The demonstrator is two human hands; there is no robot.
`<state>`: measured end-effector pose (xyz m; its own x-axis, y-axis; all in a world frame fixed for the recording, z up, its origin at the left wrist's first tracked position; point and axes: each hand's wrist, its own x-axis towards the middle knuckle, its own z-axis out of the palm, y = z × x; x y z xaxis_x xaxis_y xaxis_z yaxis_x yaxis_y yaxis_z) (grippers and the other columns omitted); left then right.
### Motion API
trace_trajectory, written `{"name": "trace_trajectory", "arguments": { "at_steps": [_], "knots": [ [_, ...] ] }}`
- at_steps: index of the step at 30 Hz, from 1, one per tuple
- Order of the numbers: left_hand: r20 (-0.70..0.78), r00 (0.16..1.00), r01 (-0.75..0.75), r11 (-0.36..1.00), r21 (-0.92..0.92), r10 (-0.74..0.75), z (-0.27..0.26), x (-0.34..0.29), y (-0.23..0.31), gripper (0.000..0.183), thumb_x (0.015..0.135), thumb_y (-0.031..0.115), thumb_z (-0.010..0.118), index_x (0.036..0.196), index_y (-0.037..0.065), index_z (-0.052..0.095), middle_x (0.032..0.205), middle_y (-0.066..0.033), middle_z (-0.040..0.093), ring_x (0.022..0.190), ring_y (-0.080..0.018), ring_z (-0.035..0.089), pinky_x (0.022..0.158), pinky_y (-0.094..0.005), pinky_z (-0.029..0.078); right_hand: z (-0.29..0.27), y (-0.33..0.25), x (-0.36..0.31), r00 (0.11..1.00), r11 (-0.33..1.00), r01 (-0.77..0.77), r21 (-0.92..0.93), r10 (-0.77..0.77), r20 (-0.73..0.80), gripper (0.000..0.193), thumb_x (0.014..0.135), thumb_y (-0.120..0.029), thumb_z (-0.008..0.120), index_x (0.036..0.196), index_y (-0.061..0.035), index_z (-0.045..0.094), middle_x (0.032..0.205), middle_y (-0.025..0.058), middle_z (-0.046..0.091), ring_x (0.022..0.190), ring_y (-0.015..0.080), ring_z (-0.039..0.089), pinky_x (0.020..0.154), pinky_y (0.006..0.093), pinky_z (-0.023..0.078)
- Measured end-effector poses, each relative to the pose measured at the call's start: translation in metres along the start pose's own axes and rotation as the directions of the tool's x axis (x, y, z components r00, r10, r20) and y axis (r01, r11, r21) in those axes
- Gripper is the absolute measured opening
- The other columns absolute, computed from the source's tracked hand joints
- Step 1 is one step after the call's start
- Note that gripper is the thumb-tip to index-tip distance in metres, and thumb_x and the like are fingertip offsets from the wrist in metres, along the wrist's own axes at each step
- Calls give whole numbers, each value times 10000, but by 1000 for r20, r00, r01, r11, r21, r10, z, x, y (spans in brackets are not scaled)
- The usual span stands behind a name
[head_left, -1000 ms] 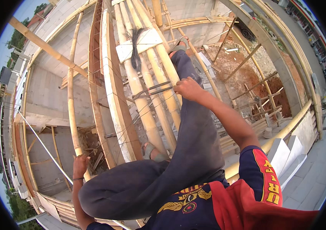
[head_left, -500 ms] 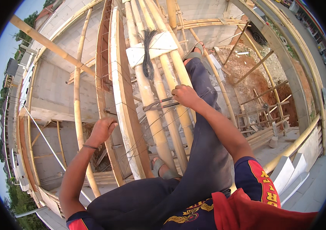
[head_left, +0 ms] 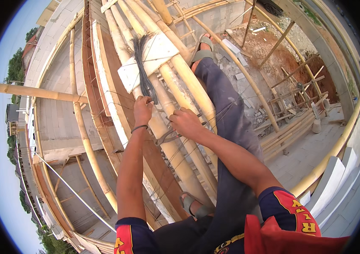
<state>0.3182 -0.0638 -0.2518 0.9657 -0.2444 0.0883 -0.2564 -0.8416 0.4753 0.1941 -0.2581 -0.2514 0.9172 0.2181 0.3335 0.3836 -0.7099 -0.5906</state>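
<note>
A bundle of thin dark tie wire (head_left: 141,63) lies over a pale board (head_left: 159,47) set across the bamboo poles. Closed fingers of my left hand (head_left: 142,113) are at the bundle's near end, seemingly pinching wire; the strands between the fingertips are too fine to make out. To its right, my right hand (head_left: 186,123) is closed round the handles of metal pincers (head_left: 170,137). Their jaws point left over the poles, and the right thumb and forefinger reach toward the left hand.
Bamboo poles (head_left: 182,163) run beneath me, next to long timber formwork (head_left: 112,99) at left. One sandalled foot (head_left: 204,47) rests at far right of the poles, another (head_left: 191,204) nearer. Below right is rubble ground (head_left: 235,76); an upright bamboo pole (head_left: 80,122) stands left.
My left hand has moved right and forward to the near end of the wire bundle. The right hand has come left and nearer with the pincers. The view has shifted.
</note>
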Motion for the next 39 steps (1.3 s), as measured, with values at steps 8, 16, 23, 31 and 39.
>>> {"name": "trace_trajectory", "arguments": {
  "at_steps": [8,16,23,31,39],
  "knots": [
    [10,999,37,987,-154,-36,-9,-1,-3,154,874,57,685,1022,18,687,905,-77,661,748,-166,604,729,-313,504,11,-3,2,994,999,-47,17,45,102,136,771,-203,702,814,-78,735,857,84,682,892,273,654,766,399,513],
    [-30,997,59,978,-201,-67,-7,-2,-3,120,884,69,675,968,-16,687,913,-103,643,763,-194,633,723,-307,509,12,0,2,988,996,-84,31,79,136,130,773,-196,696,803,-78,741,831,96,685,869,289,666,758,415,511],
    [-51,998,27,987,-157,-35,-9,-1,5,118,839,48,712,944,-2,698,865,-90,613,711,-185,607,688,-314,504,14,2,0,983,995,-89,41,81,164,147,798,-200,677,796,-61,723,821,100,662,849,288,658,754,416,509],
    [-63,997,37,987,-157,-47,-8,1,-9,110,859,71,711,943,5,685,899,-86,629,725,-191,620,683,-319,501,20,5,1,978,994,-103,43,93,187,149,790,-212,685,795,-74,739,823,110,690,844,299,681,719,443,498],
    [-67,995,58,986,-158,-69,-9,0,-15,121,904,99,664,967,-3,675,941,-108,623,825,-250,627,757,-346,498,19,6,1,974,995,-93,32,84,210,180,812,-225,677,819,-51,718,825,112,664,842,293,663,754,417,517]
  ]
}}
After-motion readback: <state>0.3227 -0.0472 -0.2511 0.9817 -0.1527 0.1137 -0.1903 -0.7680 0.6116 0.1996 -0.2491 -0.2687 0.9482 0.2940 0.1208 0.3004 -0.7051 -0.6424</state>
